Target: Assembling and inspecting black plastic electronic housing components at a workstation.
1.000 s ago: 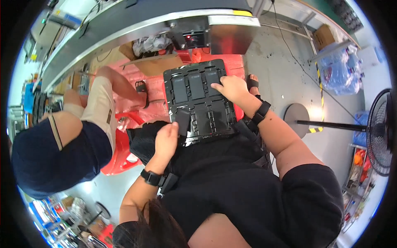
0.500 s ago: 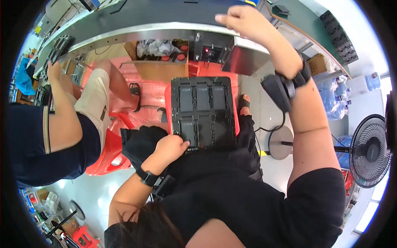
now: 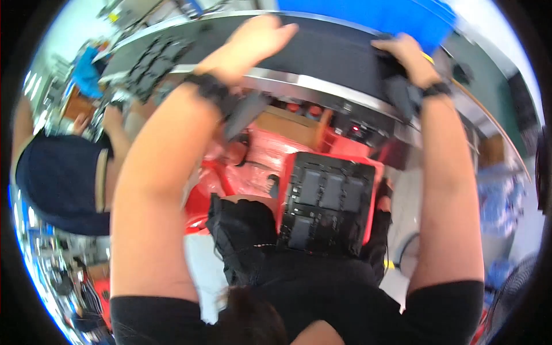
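My left hand (image 3: 256, 43) reaches out over the black conveyor belt (image 3: 339, 54), smeared by motion; its thumb points right and its other fingers do not show clearly. Farther right, my right hand (image 3: 407, 54) curls over a dark, blurred item at the belt's right part, beside a blue plastic crate (image 3: 379, 20). What that item is I cannot make out. Between my knees a black tray (image 3: 328, 221) lies on a red seat or stool (image 3: 376, 172). Three flat dark rectangular pieces sit in its far row and one at its near left. Neither hand touches the tray.
Black trays or parts (image 3: 155, 63) lie on the belt's left part. A cardboard box (image 3: 290, 127) with red-capped items stands under the belt. Another person in a dark shirt (image 3: 63, 184) sits at my left. A fan (image 3: 514, 293) stands at the right.
My left hand has left the tray and swung forward over the belt. My right hand has moved right, toward the crate. The view has shifted, bringing the blue crate into fuller view.
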A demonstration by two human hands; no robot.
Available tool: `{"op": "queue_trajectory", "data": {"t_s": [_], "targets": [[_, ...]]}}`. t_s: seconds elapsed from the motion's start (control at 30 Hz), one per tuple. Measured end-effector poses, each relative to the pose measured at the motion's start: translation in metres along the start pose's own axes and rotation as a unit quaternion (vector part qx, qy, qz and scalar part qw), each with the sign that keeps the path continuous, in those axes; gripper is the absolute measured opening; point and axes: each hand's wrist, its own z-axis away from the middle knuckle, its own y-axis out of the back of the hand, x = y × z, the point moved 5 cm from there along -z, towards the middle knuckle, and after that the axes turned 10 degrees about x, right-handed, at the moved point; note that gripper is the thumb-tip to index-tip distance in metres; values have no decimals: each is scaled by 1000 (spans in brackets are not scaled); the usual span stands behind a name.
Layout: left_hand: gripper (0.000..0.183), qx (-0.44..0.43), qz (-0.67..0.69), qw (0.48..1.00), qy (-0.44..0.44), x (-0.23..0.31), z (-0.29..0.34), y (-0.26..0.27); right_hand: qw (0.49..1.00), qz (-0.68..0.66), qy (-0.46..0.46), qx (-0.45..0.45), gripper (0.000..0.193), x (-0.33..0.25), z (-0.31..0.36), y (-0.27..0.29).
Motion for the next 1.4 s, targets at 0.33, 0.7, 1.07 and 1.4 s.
{"op": "queue_trajectory", "data": {"t_s": [0.33, 0.7, 1.07, 1.4], "targets": [[49, -2, -208, 977, 47, 19, -69, -81, 925, -173, -339, 13, 26, -83, 141, 51], [36, 55, 172, 983, 22, 56, -28, -73, 934, 26, -256, -248, 31, -93, 361, -33], [49, -41, 397, 913, 85, 90, 195, -25, 909, -91, -341, -224, 34, -97, 363, -27], [60, -192, 313, 913, 181, 108, 344, -133, 905, 43, -344, -247, 40, -101, 377, -29]]}}
